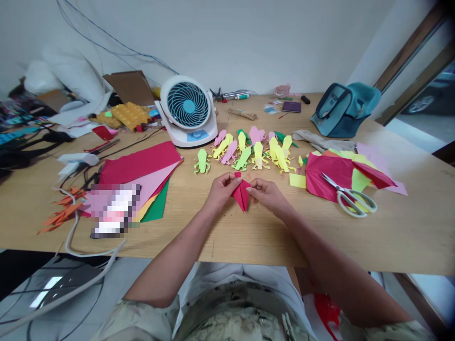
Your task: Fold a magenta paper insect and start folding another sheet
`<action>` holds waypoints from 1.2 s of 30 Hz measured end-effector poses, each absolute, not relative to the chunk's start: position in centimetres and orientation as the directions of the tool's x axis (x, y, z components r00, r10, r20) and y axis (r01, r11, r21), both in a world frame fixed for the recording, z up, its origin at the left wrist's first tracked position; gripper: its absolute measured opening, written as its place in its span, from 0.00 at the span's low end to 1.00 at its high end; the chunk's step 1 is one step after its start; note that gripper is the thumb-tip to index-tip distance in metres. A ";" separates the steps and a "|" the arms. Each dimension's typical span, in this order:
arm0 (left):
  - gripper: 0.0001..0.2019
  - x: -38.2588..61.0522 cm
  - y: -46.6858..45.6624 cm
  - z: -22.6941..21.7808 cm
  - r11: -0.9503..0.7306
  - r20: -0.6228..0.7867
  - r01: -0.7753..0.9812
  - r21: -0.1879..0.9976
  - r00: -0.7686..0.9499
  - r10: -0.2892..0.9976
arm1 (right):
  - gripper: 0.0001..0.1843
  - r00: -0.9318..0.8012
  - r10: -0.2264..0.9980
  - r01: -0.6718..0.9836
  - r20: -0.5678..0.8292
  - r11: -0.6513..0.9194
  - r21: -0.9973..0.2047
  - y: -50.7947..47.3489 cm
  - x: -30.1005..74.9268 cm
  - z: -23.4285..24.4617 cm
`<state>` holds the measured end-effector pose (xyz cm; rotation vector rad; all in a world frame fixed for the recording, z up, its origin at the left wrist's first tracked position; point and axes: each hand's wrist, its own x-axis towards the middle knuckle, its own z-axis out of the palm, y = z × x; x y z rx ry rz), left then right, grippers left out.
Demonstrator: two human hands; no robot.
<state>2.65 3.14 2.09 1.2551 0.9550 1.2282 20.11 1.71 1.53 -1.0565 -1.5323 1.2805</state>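
Observation:
A small piece of red folded paper [242,195], diamond-shaped with a crease down its middle, is between my two hands just above the wooden table [199,241]. My left hand [223,187] pinches its upper left edge between thumb and fingers. On the opposite edge, my right hand [266,193] grips with thumb and forefinger. Just beyond my hands stand several folded paper figures with curled legs, among them a light green figure [202,161], a pale yellow figure [260,156] and a pink figure [229,152].
White-handled scissors [350,195] lie on red paper scraps [322,173] at the right. Left are coloured paper sheets [142,163] and a pixelated phone-like object [115,210]. A white fan [188,109] stands behind, a teal bag [343,109] back right. A white cable [73,232] crosses the front edge.

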 end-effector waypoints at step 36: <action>0.25 2.6 3.1 2.2 0.080 -0.046 -0.149 0.986 0.217 0.975 | 0.26 -0.228 0.961 0.090 0.156 0.180 -0.979 1.8 20.1 1.1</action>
